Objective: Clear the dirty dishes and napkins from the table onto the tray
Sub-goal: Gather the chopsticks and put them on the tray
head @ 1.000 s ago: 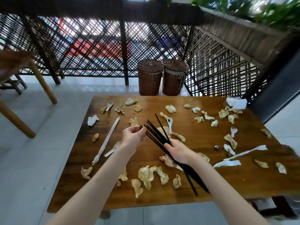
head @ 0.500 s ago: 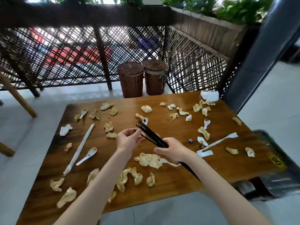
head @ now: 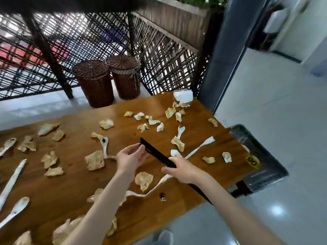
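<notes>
A restaurant's semi-outdoor dining area after a meal: a varnished wooden table (head: 74,175) is strewn with crumpled used napkins (head: 94,160), white ceramic soup spoons (head: 180,130) and torn chopstick wrappers (head: 200,147). A person's right hand (head: 184,171) grips a bundle of black chopsticks (head: 157,154), steadied by the left hand (head: 130,157). Beyond the grip, two lidded wicker baskets (head: 108,80) stand on a tiled floor against a dark lattice screen (head: 159,55) topped by a planter box (head: 177,20). To the right of the grip, a metal bussing tray (head: 261,156) bearing a yellow sticker sits past the table's edge.
</notes>
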A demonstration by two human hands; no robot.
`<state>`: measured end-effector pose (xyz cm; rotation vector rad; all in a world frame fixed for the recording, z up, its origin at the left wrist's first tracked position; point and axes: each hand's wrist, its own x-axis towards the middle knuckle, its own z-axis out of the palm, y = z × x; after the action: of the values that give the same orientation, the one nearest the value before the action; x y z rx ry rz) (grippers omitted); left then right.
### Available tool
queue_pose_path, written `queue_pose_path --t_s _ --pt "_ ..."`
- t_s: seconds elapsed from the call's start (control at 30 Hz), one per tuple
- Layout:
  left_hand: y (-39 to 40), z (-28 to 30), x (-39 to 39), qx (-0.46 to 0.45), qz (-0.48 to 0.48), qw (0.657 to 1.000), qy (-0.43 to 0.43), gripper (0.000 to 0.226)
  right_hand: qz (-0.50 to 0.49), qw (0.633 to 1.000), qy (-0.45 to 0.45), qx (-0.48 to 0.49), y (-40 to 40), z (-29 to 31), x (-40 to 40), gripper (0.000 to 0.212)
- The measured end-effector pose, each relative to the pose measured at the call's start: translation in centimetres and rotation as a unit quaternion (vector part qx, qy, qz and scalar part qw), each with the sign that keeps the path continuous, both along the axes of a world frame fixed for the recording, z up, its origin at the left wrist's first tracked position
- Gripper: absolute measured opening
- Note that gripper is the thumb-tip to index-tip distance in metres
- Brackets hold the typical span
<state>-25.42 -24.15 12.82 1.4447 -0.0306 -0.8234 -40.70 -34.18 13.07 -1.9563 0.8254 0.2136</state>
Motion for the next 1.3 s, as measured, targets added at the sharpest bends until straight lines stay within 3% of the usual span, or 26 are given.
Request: queue_pose_path --t_s 0.13,0.37,0.63,0.8,1.07,1.3 --pt "-6.9 -0.9 -1.4 0.006 -0.035 0.999 0.022 0.017 -0.039 0.999 -0.006 0.01 -6.5 -0.9 -1.9 0.015" --pt "-17.3 -2.3 -3.7 0.039 -0.093 0.995 -0.001 0.012 -0.098 0.995 0.02 -0.026 -17.4 -1.7 -5.3 0.02" --pt "-29.4 -4.3 -12.0 0.07 -0.164 0.984 -0.016 0.012 -0.165 0.985 0.021 -0.049 -30.0 -3.4 -13.8 0.02" --pt "-37.1 -5.5 -19.1 0.058 -0.148 0.987 -0.005 0.007 -0.184 0.981 0.012 -0.061 -39.3 -4.9 -19.9 0.02" --pt "-47.9 -8.3 -29.8 0.057 -0.029 0.998 0.017 0.011 -0.15 0.985 0.019 -0.083 -52.9 -9.6 -29.7 0.017" --pt "-53.9 -11.2 -35.3 0.082 0.014 0.996 -0.011 0.011 -0.157 0.985 0.04 -0.063 -59.7 -15.7 -34.6 0.018"
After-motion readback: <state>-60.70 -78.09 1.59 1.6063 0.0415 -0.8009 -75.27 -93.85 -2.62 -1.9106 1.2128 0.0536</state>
